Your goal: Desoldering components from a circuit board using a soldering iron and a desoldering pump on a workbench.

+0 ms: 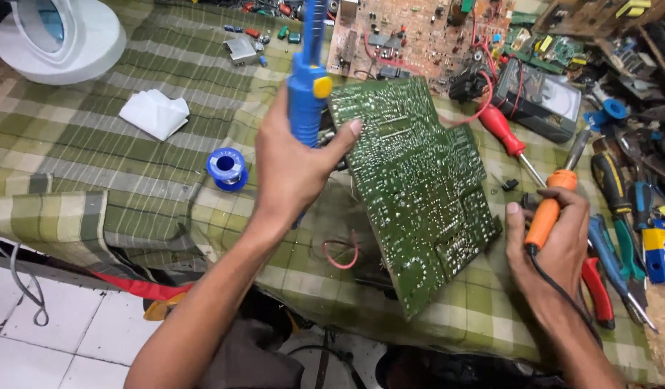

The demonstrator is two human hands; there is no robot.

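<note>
Fingers (344, 135) of left hand (293, 162) tilt green circuit board (415, 191) (blue desoldering pump (306, 94) gripped).

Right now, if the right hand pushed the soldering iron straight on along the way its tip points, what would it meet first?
The right hand aims the orange soldering iron up and slightly right. Its tip seems to lead past the red screwdriver toward the blue piece beside the black meter, though depth is unclear.

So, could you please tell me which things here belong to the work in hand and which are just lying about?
In hand:
- left hand gripping blue plastic desoldering pump, thumb steadying tilted green circuit board
- right hand holding orange-handled soldering iron

Lying about:
- blue solder spool
- folded white tissue
- red-handled screwdriver
- brown circuit board
- black multimeter
- white round lamp
</note>
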